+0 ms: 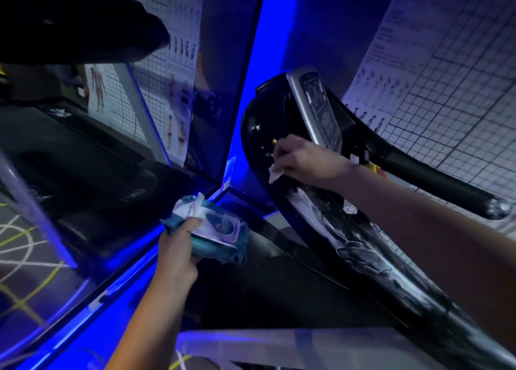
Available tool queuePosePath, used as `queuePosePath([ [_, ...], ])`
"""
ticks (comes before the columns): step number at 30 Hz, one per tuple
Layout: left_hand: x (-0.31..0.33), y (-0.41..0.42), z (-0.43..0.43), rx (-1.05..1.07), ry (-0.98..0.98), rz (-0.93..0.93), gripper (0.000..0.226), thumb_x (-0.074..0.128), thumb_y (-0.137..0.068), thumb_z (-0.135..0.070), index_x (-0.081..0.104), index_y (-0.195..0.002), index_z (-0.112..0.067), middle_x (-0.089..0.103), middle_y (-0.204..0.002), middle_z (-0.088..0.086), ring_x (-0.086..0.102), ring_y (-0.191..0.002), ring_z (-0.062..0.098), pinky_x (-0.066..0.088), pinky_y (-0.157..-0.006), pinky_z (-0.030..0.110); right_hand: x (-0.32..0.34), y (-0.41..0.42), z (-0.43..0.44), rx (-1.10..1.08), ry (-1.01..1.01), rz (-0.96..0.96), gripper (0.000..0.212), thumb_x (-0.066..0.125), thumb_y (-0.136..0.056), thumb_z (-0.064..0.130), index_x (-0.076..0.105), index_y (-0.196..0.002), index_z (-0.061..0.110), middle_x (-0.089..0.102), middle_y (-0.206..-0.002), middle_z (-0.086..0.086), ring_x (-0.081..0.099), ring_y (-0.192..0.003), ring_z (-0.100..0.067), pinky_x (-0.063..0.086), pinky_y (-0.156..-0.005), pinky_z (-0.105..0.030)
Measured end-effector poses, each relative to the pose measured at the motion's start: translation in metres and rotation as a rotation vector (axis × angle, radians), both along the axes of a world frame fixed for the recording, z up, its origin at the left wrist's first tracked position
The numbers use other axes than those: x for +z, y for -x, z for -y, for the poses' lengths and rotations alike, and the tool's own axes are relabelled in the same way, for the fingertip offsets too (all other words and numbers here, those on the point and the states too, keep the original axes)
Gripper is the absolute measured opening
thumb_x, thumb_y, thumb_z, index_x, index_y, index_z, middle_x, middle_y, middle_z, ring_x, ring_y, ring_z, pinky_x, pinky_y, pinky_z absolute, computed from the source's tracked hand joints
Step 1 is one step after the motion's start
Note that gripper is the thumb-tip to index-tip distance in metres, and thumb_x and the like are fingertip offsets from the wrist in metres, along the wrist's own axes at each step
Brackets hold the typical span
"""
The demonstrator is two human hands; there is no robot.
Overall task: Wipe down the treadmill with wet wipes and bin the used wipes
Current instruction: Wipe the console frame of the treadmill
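Hands: two are seen.
Wipe: one white wipe (275, 174) is pinched in the curled right hand (304, 163) and pressed on the black treadmill (265, 123).
Pack: one blue pack (215, 231) is gripped by the left hand (178, 253).
Arm: one wet arm (377, 253) is pointed down-right.

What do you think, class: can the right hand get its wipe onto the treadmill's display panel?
Probably yes. The right hand grips the wipe against the black housing just beside the display panel, with nothing between them.
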State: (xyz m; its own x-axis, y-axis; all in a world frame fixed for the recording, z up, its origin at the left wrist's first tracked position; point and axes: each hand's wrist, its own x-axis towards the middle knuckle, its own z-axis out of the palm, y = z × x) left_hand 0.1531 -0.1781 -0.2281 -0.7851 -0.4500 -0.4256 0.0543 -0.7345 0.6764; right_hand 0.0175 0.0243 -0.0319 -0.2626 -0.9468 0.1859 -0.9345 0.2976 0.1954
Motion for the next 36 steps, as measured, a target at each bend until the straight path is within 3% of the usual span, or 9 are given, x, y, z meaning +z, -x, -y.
queuePosePath([
  [2,-0.001,0.002,-0.002,-0.012,0.002,-0.008,0.044,0.067,-0.091,-0.001,0.068,-0.134,-0.011,0.076,-0.112,0.013,0.073,-0.085,0.026,0.058,-0.061,0.031,-0.005,-0.001,-0.001,-0.020,0.003,-0.015,0.012,0.066,-0.088,0.007,0.078,-0.087,0.007,0.064,-0.093,-0.010,0.060,-0.090,-0.027,0.051,-0.077,-0.033],
  [6,-0.003,0.006,-0.004,-0.018,-0.031,-0.014,0.048,0.069,-0.089,0.000,0.068,-0.133,-0.016,0.077,-0.120,0.012,0.076,-0.097,0.028,0.059,-0.070,0.036,-0.016,-0.019,-0.035,-0.022,-0.055,0.018,0.015,0.064,-0.092,0.015,0.078,-0.092,0.007,0.061,-0.097,-0.009,0.058,-0.093,-0.026,0.051,-0.072,-0.038],
  [12,-0.001,0.006,-0.007,-0.073,-0.027,0.004,0.045,0.070,-0.090,-0.002,0.069,-0.133,-0.015,0.078,-0.120,0.012,0.075,-0.107,0.033,0.060,-0.072,0.038,-0.026,-0.034,-0.062,-0.019,-0.125,0.019,0.012,0.067,-0.092,0.014,0.077,-0.093,0.009,0.060,-0.095,-0.005,0.054,-0.091,-0.019,0.051,-0.067,-0.036],
  [18,-0.005,0.006,-0.010,-0.086,-0.019,0.041,0.047,0.071,-0.088,-0.003,0.068,-0.134,-0.013,0.078,-0.119,0.014,0.075,-0.106,0.035,0.060,-0.065,0.036,-0.019,-0.017,-0.026,-0.098,0.231,-0.002,0.028,0.059,-0.096,0.024,0.080,-0.093,0.006,0.064,-0.098,-0.011,0.062,-0.088,-0.030,0.052,-0.077,-0.038],
  [22,-0.008,0.007,-0.015,-0.091,-0.009,0.048,0.045,0.071,-0.088,-0.002,0.069,-0.132,-0.013,0.079,-0.113,0.011,0.076,-0.094,0.029,0.059,-0.055,0.032,-0.026,-0.016,-0.037,-0.059,0.114,-0.069,0.012,0.069,-0.091,0.007,0.078,-0.098,0.004,0.063,-0.102,-0.014,0.059,-0.092,-0.029,0.052,-0.074,-0.040],
  [25,-0.008,0.006,-0.021,-0.091,0.002,0.042,0.044,0.070,-0.089,-0.001,0.070,-0.131,-0.013,0.079,-0.106,0.007,0.075,-0.087,0.023,0.059,-0.061,0.033,-0.031,-0.024,-0.063,-0.021,0.060,-0.039,0.014,0.064,-0.096,0.012,0.076,-0.100,0.005,0.062,-0.105,-0.011,0.058,-0.093,-0.026,0.051,-0.076,-0.038],
  [30,-0.010,0.008,-0.027,-0.104,-0.011,0.021,0.047,0.072,-0.087,-0.002,0.070,-0.132,-0.018,0.079,-0.117,0.009,0.077,-0.099,0.027,0.061,-0.068,0.038,-0.047,-0.050,-0.098,-0.037,-0.005,0.000,0.023,0.058,-0.099,0.022,0.077,-0.097,0.009,0.063,-0.104,-0.008,0.060,-0.094,-0.024,0.052,-0.077,-0.038],
  [32,-0.010,0.008,-0.027,-0.100,-0.018,0.013,0.045,0.071,-0.088,-0.001,0.070,-0.129,-0.017,0.079,-0.114,0.010,0.077,-0.097,0.027,0.061,-0.070,0.040,-0.046,-0.052,-0.098,-0.063,0.049,0.017,0.023,0.061,-0.097,0.023,0.078,-0.093,0.008,0.063,-0.101,-0.007,0.060,-0.092,-0.021,0.052,-0.078,-0.034],
  [36,-0.007,0.006,-0.026,-0.079,-0.024,0.029,0.043,0.072,-0.088,-0.002,0.070,-0.129,-0.015,0.078,-0.114,0.011,0.076,-0.093,0.026,0.060,-0.067,0.038,-0.033,-0.040,-0.074,-0.229,0.379,0.049,0.010,0.074,-0.089,0.008,0.080,-0.096,0.008,0.063,-0.099,-0.005,0.060,-0.088,-0.014,0.050,-0.079,-0.029],
])
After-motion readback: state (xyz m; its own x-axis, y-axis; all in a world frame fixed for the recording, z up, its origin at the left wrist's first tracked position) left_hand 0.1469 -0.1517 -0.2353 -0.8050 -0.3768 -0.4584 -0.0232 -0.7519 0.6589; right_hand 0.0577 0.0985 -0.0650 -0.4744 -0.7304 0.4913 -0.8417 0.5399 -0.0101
